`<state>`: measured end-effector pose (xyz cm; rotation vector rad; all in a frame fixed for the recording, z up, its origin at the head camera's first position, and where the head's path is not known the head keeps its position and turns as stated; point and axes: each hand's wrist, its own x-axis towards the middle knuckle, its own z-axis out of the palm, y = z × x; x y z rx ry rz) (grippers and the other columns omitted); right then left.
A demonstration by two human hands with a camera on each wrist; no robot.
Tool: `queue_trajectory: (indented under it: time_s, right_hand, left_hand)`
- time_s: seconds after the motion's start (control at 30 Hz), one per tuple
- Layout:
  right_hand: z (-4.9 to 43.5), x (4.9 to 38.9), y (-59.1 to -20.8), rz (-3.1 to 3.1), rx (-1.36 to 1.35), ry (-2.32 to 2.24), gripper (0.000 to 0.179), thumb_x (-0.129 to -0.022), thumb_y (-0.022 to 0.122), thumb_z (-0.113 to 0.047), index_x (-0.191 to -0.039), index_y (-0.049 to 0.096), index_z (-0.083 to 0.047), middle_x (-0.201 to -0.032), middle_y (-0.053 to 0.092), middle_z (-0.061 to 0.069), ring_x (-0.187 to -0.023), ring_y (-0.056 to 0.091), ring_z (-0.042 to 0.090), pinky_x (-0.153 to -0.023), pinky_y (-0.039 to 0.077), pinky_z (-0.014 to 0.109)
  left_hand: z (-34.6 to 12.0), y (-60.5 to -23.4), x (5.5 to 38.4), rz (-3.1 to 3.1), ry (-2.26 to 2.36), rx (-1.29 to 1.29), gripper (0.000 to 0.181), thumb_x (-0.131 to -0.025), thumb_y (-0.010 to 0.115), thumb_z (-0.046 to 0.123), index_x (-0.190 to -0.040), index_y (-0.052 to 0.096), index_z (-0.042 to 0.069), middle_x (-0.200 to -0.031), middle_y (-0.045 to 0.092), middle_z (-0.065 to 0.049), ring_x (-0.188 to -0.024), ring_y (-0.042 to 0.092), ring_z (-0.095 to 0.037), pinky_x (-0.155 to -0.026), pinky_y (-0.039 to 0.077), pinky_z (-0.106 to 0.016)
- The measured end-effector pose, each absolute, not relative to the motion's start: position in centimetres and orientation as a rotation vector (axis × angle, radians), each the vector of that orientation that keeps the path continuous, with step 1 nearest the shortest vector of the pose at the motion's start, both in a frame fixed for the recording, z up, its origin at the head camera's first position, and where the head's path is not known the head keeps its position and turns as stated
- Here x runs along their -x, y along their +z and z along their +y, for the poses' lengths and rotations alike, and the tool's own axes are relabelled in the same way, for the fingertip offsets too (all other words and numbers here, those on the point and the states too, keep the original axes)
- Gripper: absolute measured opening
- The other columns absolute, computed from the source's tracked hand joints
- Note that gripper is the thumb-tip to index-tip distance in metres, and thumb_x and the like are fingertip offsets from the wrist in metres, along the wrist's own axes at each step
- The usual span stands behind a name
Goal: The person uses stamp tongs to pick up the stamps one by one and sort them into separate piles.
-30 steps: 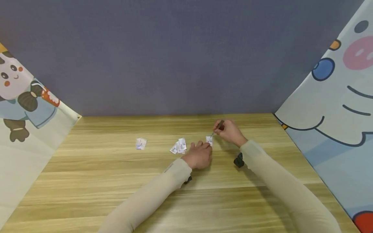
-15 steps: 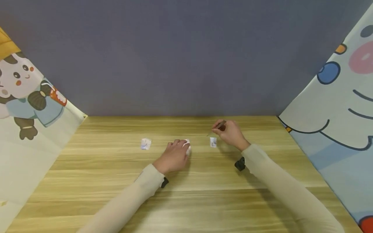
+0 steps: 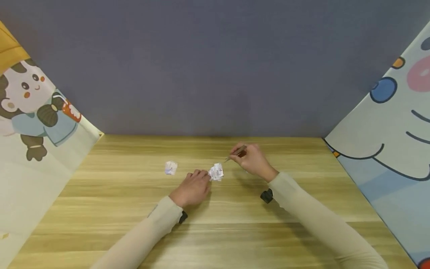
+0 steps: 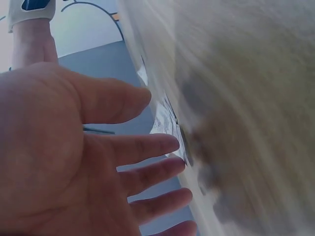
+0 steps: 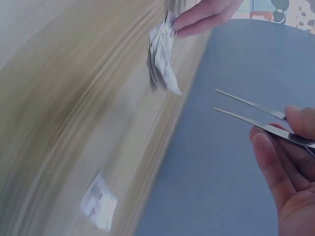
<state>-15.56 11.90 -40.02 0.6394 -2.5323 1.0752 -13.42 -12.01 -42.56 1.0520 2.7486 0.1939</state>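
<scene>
- Where our right fingers (image 5: 275,162) curl, they pinch a pair of thin silver metal tweezers (image 5: 248,115) near the back end, and the two tips stand a little apart with nothing between them.
- Seen from the head view, our right hand (image 3: 252,160) hangs just above the light wooden table (image 3: 235,224), with the tweezers (image 3: 236,153) pointing left toward the paper pieces.
- At our left hand (image 3: 192,188) the fingers (image 4: 147,147) lie nearly straight and spread, and their tips touch a small bunch of crumpled white printed paper scraps (image 3: 216,172); we cannot tell from the blurred left wrist view whether any finger presses them down.
- In the right wrist view the same scraps (image 5: 162,56) sit under our left fingertips (image 5: 204,17), and the tweezer tips are near them but apart.
- To the left of the bunch, well apart from both hands, one more small crumpled white paper scrap (image 3: 171,167) lies alone on the table; it shows blurred in the right wrist view (image 5: 100,207).
- Both our arms wear pale beige sleeves (image 3: 312,216), each with a small black wrist mount (image 3: 267,195) beneath it.
- Behind the table stands a plain grey-blue back wall (image 3: 215,67), flanked by a cartoon-printed cloth panel on the left (image 3: 37,123) and another with a pale blue cartoon face on the right (image 3: 396,123).
</scene>
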Motion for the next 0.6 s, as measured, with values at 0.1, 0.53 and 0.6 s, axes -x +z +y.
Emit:
queue_trajectory:
  time_s: [0.1, 0.53, 0.6]
  right_hand:
    - [11.4, 15.9, -40.2, -2.511, -0.649, 1.097, 0.007, -0.082, 0.074, -0.006, -0.087, 0.069, -0.007, -0.078, 0.067, -0.003, -0.066, 0.063, 0.011, -0.062, 0.053, 0.023]
    - [11.1, 17.4, -42.2, -2.57, -0.582, 1.164, 0.004, -0.085, 0.071, -0.008, -0.088, 0.068, -0.008, -0.079, 0.066, -0.003, -0.067, 0.06, 0.011, -0.061, 0.052, 0.028]
    - [11.2, 17.8, -42.6, -2.591, -0.554, 1.162, 0.004, -0.085, 0.071, -0.008, -0.088, 0.068, -0.009, -0.079, 0.066, -0.003, -0.068, 0.06, 0.011, -0.062, 0.052, 0.028]
  left_hand:
    - [-11.8, -42.7, 13.5, 2.733, 0.188, -1.046, 0.046, -0.097, 0.052, 0.028, -0.136, 0.047, 0.004, -0.142, 0.04, -0.011, -0.13, 0.034, -0.03, -0.103, 0.031, -0.051]
    - [-10.9, -42.9, 13.9, 2.722, 0.202, -1.067, 0.051, -0.098, 0.051, 0.028, -0.144, 0.039, 0.009, -0.148, 0.033, -0.007, -0.135, 0.027, -0.028, -0.104, 0.028, -0.053]
    - [-10.6, -42.9, 14.0, 2.707, 0.19, -1.076, 0.051, -0.098, 0.05, 0.028, -0.144, 0.039, 0.011, -0.15, 0.032, -0.005, -0.136, 0.026, -0.028, -0.104, 0.027, -0.053]
